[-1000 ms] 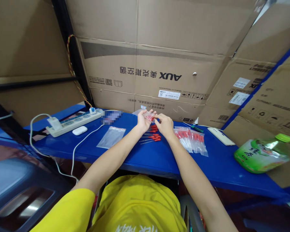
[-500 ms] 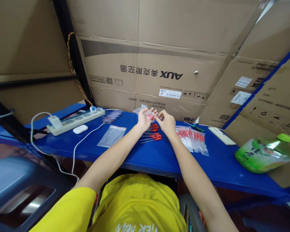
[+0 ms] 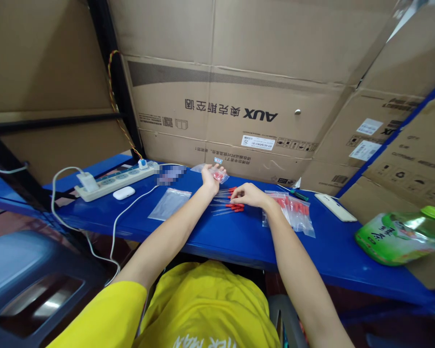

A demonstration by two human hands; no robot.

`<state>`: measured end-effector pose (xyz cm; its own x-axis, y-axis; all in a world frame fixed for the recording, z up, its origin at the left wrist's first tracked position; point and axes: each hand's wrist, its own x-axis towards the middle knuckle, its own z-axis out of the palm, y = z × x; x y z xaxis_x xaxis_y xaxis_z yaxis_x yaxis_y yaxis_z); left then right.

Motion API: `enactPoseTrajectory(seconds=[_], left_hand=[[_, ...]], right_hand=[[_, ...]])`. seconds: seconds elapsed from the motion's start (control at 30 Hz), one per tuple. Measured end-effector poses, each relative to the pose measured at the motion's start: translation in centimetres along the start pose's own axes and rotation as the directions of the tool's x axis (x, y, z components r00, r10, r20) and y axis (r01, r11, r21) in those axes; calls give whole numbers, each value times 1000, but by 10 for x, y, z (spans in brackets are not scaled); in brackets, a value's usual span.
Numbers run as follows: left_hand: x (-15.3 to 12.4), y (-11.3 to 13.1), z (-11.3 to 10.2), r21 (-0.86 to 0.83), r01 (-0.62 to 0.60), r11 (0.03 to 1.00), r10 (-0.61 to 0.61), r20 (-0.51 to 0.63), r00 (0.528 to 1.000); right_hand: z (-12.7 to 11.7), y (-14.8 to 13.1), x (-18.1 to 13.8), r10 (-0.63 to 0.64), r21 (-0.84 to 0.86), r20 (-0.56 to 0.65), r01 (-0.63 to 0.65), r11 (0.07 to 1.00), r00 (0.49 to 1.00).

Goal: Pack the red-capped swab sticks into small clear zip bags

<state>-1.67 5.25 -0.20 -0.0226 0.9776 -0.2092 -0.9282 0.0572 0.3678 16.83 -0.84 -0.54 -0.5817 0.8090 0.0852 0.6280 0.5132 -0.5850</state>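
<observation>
One power strip [image 3: 116,182], one earbud case [image 3: 123,193], one smartphone [image 3: 335,208] and one green-capped bottle [image 3: 391,237] lay on the blue table [image 3: 239,237]. The right hand [image 3: 249,195] partly covered slim red-ended rods [image 3: 237,209] mid-table, too overlapped to count; its grip couldn't be told. The left hand [image 3: 210,180], palm up, grasped one clear plastic bag [image 3: 220,177] with red contents.

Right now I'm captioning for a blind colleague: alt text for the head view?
A person's left hand holds a clear plastic bag showing red inside; the right hand is at red-ended pieces on a blue table. Bags with red contents lie right, a flat bag left.
</observation>
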Motion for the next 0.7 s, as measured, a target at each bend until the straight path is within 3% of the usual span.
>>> enactPoseTrajectory(seconds=[0.33, 0.57, 0.7], left_hand=[[-2, 5, 3, -16, -23, 1000, 24, 49, 999], [-1, 11, 4, -52, -58, 997, 60, 27, 998], [-2, 10, 5, -52, -61, 997, 63, 30, 998]], right_hand=[[15, -20, 10, -63, -351, -14, 54, 935, 998], [22, -27, 9, -27, -361, -14, 20, 932, 1000], [27, -29, 10, -67, -350, -45, 47, 936, 997]])
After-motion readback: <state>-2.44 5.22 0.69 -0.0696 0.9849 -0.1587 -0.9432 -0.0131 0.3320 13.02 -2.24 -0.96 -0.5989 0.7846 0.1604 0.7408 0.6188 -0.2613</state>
